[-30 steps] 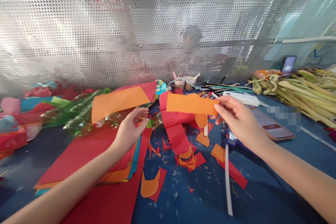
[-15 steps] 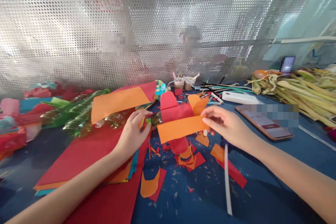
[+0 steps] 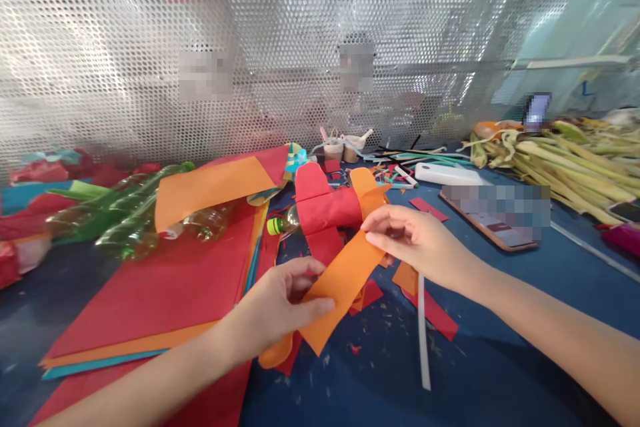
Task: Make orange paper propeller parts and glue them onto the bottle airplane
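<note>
Between my two hands an orange paper strip [image 3: 345, 283] slants from upper right to lower left. My right hand [image 3: 400, 233] pinches its upper end. My left hand [image 3: 287, 300] is at its lower end, with the thumb over the paper and the other fingers partly hidden at its edge. Just beyond lies a plastic bottle wrapped in red paper [image 3: 330, 210], with red paper wings, an orange paper tail [image 3: 365, 190] and a yellow-green cap [image 3: 275, 226]. Under the strip are an orange cut-out [image 3: 277, 352] and red scraps [image 3: 373, 293].
Red, orange and blue paper sheets [image 3: 165, 293] are stacked at left, near green plastic bottles [image 3: 143, 220] and an orange sheet [image 3: 210, 187]. On the right lie a phone [image 3: 490, 220], a white device [image 3: 445, 174], a white strip [image 3: 424, 340] and dried stalks [image 3: 545, 160]. A perforated metal panel [image 3: 280, 33] stands behind.
My left hand has moved right and down onto the strip's lower end. The strip has turned from nearly level to slanted and come closer. The view has shifted slightly.
</note>
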Demonstrator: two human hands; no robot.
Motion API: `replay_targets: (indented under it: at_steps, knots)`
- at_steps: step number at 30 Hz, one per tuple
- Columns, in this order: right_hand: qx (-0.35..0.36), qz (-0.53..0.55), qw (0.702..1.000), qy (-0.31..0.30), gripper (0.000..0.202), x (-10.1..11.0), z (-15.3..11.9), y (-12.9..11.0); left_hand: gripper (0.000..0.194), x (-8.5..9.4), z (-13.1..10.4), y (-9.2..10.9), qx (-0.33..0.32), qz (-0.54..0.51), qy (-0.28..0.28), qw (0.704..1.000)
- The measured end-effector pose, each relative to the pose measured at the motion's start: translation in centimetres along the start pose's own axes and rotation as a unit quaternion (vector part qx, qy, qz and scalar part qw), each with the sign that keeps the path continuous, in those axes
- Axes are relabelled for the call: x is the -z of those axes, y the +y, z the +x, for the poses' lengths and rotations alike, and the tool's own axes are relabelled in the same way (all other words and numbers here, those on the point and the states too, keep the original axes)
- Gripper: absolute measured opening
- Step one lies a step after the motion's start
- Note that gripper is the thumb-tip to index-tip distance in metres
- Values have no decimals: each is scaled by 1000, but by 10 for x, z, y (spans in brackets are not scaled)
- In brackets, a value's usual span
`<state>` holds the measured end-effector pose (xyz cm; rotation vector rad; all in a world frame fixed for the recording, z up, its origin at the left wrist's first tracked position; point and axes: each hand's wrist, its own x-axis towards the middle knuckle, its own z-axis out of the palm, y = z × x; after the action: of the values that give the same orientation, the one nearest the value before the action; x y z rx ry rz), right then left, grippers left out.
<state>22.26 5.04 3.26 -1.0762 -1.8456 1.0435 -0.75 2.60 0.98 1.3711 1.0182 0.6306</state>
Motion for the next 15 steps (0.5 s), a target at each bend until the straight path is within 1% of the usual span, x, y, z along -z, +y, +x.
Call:
replay_targets:
  at_steps: [2, 4, 5, 7, 8, 9, 10, 11, 12, 14, 15]
  knots:
    - [4, -19, 1000, -5, 9, 0, 2, 3, 39, -4, -3, -1, 22, -54, -37, 998]
    - [9, -54, 998, -29, 8, 1, 2, 4, 53, -6, -9, 3, 12, -71, -67, 995]
    - [10, -68, 996, -48, 8, 1, 3, 4, 53, -7, -12, 5, -7, -57, -84, 995]
    - [9, -94, 991, -90, 8, 4, 2, 1, 43, -4, -20, 8, -72, 16, -109, 991]
    - [6, -112, 988, -109, 9, 6, 2, -2, 36, -2, -25, 8, -109, 53, -109, 987]
    - [5, -140, 983, -123, 11, 10, 1, -6, 35, 0, -29, 7, -125, 89, -114, 982]
    - [3, -177, 975, -134, 12, 15, -1, -11, 41, 1, -33, 3, -142, 128, -113, 975]
    - [3, -219, 966, -137, 13, 21, -3, -16, 48, 1, -37, -2, -170, 185, -110, 961]
    - [5, -260, 956, -134, 14, 28, -6, -20, 55, -1, -39, -7, -202, 255, -98, 941]
    - [-11, -353, 928, -115, 17, 42, -17, -26, 58, -9, -41, -19, -267, 340, -26, 901]
    - [-31, -405, 908, -103, 16, 48, -24, -26, 58, -14, -40, -24, -300, 358, -17, 884]
